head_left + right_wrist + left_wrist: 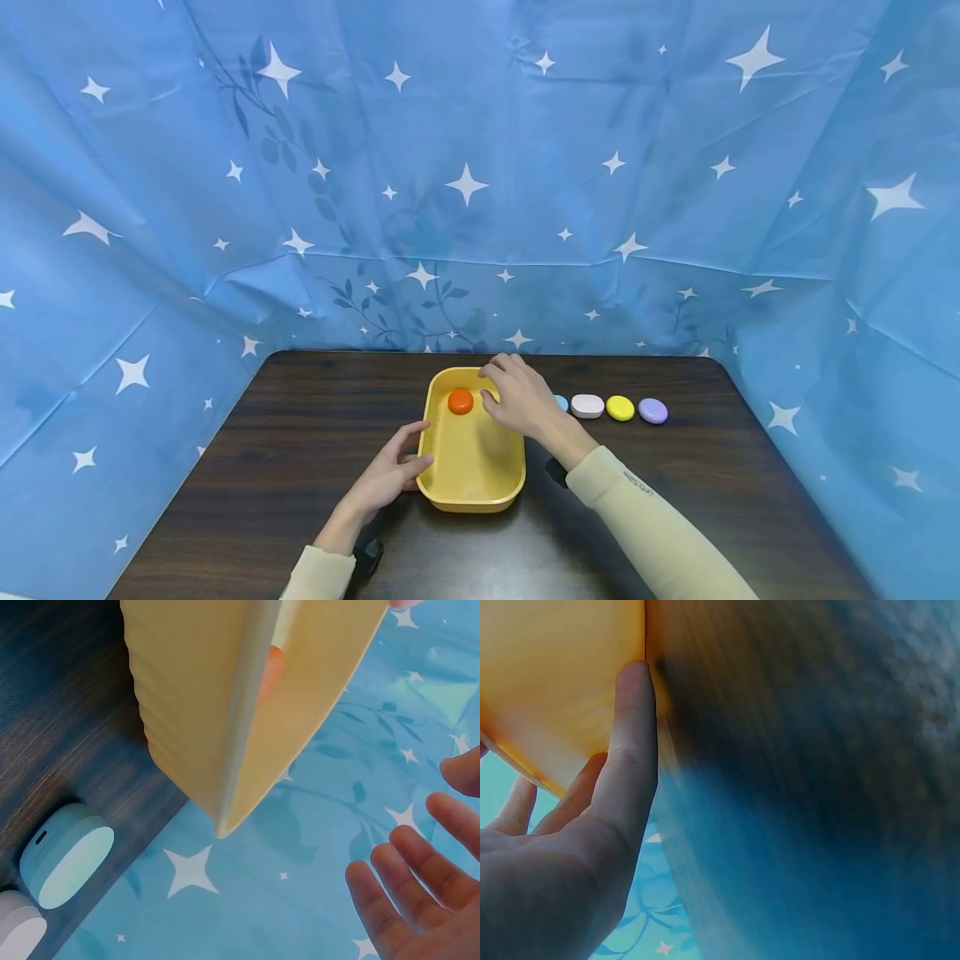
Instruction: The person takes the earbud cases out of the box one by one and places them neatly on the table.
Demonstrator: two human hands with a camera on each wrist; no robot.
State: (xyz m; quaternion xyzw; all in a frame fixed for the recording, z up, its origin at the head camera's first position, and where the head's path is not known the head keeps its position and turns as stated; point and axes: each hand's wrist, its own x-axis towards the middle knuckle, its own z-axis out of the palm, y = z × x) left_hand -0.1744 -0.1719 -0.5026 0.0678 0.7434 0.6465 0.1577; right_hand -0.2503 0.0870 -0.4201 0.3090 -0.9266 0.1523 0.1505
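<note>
A yellow tray [472, 467] sits on the dark table with a round orange piece [461, 401] inside, toward its far end. On its left side my left hand [384, 475] holds the wall; thumb and a finger reach over the rim. The left wrist view shows other fingers [634, 720] of that hand against the tray's outer wall. Above the far right part of the rim hovers my right hand [521, 400], its fingers loosely bent around nothing. From the right wrist view, those fingers [412, 877] stand apart from the tray, spread and free.
Right of the tray, small rounded pieces lie in a row: light blue [67, 851], partly hidden by my right hand in the head view, white [587, 407], yellow [620, 408] and purple [653, 411]. Behind the table [315, 417] hangs a blue curtain [465, 225] with stars.
</note>
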